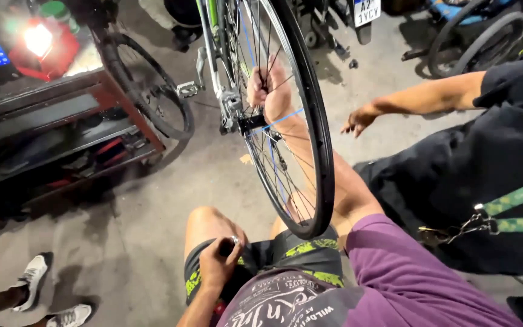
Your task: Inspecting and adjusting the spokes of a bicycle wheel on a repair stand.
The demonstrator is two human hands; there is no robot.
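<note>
Right now the person is reaching the right hand (266, 91) through the spokes of the bicycle wheel (286, 115) in the upper middle of the frame, fingers curled tightly around a spoke or two just above the hub (250, 123). The left hand (218, 261) is resting on the bare knee at the lower middle, closed around a small dark tool with a shiny metal tip (228, 244); what kind of tool it is cannot be told.

The wheel is standing upright, seated in the frame of the bicycle (213, 54), its lower rim sitting between the person's legs. A thin blue strip is running across the spokes near the hub. Judging by this, the work at the hub is partly under way: the wheel is mounted and gripped, while the tool is waiting at the knee, not yet applied.

At the right of the frame a second person in dark clothing is stretching out an open hand (358, 120), well apart from the wheel. A red workbench with cluttered shelves (62, 127) is filling the upper left, and white sneakers (34, 275) are showing at the lower left.
</note>
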